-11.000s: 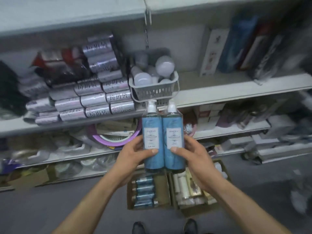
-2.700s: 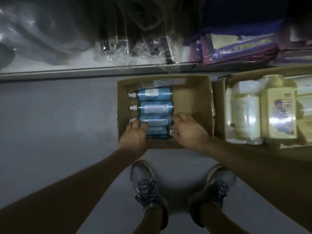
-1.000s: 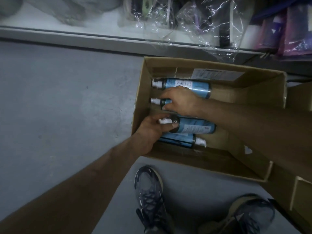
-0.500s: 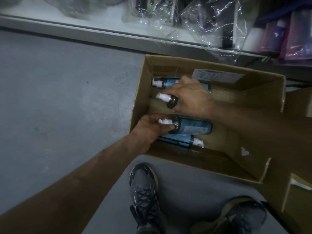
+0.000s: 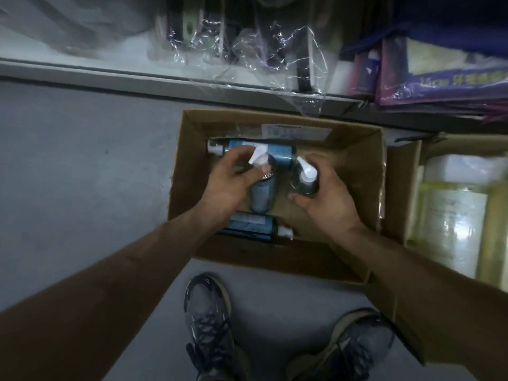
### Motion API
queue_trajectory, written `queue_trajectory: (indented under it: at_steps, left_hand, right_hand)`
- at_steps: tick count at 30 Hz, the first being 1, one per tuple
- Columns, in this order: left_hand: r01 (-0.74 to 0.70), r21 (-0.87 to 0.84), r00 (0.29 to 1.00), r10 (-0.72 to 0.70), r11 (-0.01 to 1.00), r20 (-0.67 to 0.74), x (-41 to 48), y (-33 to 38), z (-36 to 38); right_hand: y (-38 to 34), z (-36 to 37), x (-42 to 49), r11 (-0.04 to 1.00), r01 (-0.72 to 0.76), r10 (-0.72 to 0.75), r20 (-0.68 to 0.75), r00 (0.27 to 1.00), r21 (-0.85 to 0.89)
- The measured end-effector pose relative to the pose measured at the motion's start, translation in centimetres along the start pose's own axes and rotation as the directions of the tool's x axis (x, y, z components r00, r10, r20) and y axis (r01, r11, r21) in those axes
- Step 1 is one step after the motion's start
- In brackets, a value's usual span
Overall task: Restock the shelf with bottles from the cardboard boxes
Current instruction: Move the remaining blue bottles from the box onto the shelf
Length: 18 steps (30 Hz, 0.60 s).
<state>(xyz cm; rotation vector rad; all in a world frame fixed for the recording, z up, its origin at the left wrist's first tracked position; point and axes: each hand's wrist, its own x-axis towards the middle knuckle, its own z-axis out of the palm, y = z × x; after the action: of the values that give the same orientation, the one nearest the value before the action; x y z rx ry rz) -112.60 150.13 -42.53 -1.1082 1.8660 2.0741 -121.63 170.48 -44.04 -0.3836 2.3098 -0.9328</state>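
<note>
Inside the cardboard box [image 5: 275, 261] on the floor [image 5: 82, 174], the left hand [image 5: 228, 187] grips a blue pump bottle [image 5: 261, 199] and the right hand [image 5: 328, 200] a second bottle [image 5: 305, 181], both seemingly upright. A far bottle [image 5: 279, 154] and a near bottle [image 5: 247, 226] lie flat.

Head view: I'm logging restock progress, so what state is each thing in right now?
Cardboard box, open, on the floor.
Left hand, holds the left bottle, pump end up.
Right hand, holds the right bottle, pump end up.
Far bottle, lying flat in the box.
Near bottle, lying flat in the box.
Pale bottles, in the neighbouring box.
</note>
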Motion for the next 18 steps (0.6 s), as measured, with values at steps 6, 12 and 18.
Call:
queue_trajectory:
  at_steps: [6, 12, 18]
  left_hand:
    - [-0.062, 0.072, 0.998, 0.061, 0.995, 0.019, 2.8, -1.9, 2.5]
    - [0.049, 0.305, 0.983, -0.100, 0.951, 0.154, 4.0, -4.3, 1.3]
    - [0.078, 0.249, 0.987, -0.109, 0.965, 0.115, 3.5, -4.2, 1.5]
  right_hand:
    - [0.4, 1.3, 0.1, 0.964, -0.147, 0.156, -0.025, 0.987, 0.223]
    - [0.7, 1.4, 0.5, 0.932, -0.198, 0.215, -0.024, 0.976, 0.304]
    - [0.7, 1.2, 0.0, 0.901, -0.192, 0.216, -0.018, 0.976, 0.389]
